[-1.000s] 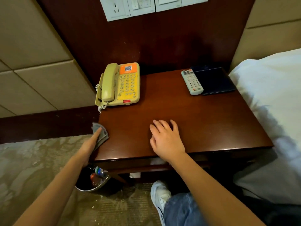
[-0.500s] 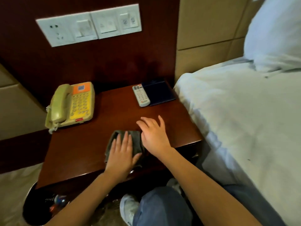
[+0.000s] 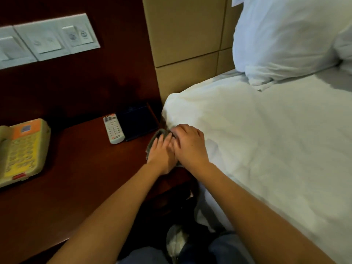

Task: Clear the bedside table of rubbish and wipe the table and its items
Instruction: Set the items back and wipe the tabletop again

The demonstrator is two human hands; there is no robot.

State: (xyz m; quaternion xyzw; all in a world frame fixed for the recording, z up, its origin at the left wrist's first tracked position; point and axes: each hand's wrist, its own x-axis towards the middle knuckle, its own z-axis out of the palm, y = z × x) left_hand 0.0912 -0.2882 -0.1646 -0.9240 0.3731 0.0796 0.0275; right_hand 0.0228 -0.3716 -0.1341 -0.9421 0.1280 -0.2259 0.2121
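Note:
A grey cloth lies on the dark wooden bedside table at its right edge, against the bed. My left hand presses flat on the cloth with straight fingers. My right hand sits right beside it, its bent fingers lying over the cloth's far corner and my left fingertips; whether they grip the cloth is hidden. A white remote and a dark folder lie just behind the hands. A yellow telephone stands at the table's left.
The white bed with a pillow fills the right side and touches the table's edge. A switch panel is on the wooden wall above. My shoe and knee are below the table's front.
Both hands slid the cloth from the table's front middle to its right edge by the bed. The view has swung right; the bin is out of sight.

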